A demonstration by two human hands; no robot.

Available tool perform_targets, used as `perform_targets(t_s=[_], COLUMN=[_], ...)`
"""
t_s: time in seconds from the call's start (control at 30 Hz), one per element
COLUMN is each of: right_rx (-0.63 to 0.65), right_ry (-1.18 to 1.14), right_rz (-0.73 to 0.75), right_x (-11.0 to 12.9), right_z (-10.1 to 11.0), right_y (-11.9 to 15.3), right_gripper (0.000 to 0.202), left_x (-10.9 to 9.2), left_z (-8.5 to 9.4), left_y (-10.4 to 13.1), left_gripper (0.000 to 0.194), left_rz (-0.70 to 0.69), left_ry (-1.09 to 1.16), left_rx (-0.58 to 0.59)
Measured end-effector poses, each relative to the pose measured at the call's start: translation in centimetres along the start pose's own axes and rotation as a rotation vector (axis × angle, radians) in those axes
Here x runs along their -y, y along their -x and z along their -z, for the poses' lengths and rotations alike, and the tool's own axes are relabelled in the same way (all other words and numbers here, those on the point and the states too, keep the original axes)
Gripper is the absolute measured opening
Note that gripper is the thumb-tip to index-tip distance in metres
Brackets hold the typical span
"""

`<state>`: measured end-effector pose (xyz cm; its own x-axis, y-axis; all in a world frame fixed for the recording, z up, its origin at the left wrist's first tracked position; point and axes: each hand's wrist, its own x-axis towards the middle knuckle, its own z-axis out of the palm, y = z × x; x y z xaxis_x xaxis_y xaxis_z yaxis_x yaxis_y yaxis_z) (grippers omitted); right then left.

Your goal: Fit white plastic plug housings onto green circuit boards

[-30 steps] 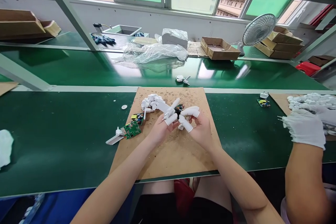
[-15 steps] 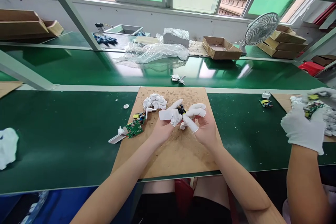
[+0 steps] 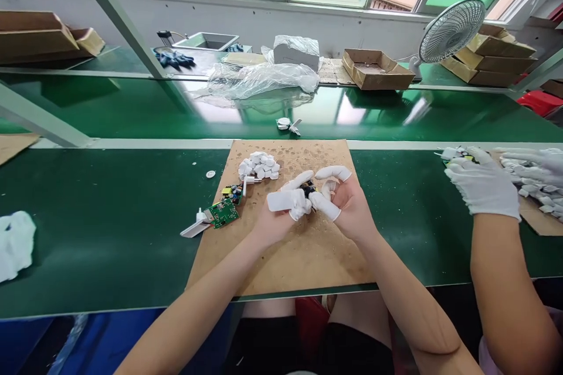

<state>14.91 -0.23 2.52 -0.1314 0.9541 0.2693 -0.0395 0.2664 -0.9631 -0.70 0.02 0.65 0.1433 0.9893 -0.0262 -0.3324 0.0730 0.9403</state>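
Ideally we press lightly: left grip (image 3: pixel 278 220) holding the white case (image 3: pixel 281 200), right grip (image 3: pixel 352 204) too obscured to judge.

- Sheet (image 3: pixel 281 263) on bench (image 3: pixel 109 234); held assembly (image 3: pixel 308 188) over sheet.
- From assembly: parts pile (image 3: pixel 260 166) on sheet, ten o'clock; circuit board (image 3: pixel 223 212), eight o'clock; carton (image 3: pixel 387 81) behind, one o'clock.

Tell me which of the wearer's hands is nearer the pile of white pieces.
Left. The left hand is on the near side of the pile of white pieces, not touching; the right hand is farther off, to its right.
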Motion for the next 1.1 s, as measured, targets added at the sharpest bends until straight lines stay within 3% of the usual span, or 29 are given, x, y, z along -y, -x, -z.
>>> perform_targets(t_s=[0.07,0.13,0.3,0.43,0.63,0.77,0.93,1.1], right_rx=[-0.036,-0.042,-0.056,0.034,0.058,0.064,0.09,0.105], right_ry=[0.116,0.243,0.604,0.615,0.574,0.467,0.436,0.507], right_rz=[0.077,0.25,0.657,0.845,0.876,0.808,0.811,0.857], right_x=[-0.1,-0.2,-1.2,-2.4,-3.0,-2.8,-2.4,-2.9], right_z=[-0.1,-0.1,0.1,-0.1,-0.2,0.0,-0.2,-0.3], right_y=[0.2,0.5,0.3,-0.2,-0.2,-0.1,-0.1,-0.1], right_gripper=[0.019,0.012,0.046,0.055,0.057,0.063,0.05,0.052], left_x=[0.7,1.1,0.7,0.5,0.5,0.1,-0.2,0.2], left_z=[-0.1,-0.2,-0.6,-0.7,-0.5,-0.3,-0.4,-0.7], left_y=[-0.2,-0.4,-0.5,-0.4,-0.3,-0.1,0.0,-0.2], left_gripper=[0.056,0.059,0.048,0.043,0.041,0.033,0.043,0.038], left_rz=[0.048,0.079,0.074,0.077,0.098,0.132,0.174,0.184], left_ry=[0.081,0.162,0.343,0.395,0.444,0.467,0.461,0.438], left_rx=[0.0,-0.034,-0.044,-0.014,0.049,0.119,0.09,-0.019])
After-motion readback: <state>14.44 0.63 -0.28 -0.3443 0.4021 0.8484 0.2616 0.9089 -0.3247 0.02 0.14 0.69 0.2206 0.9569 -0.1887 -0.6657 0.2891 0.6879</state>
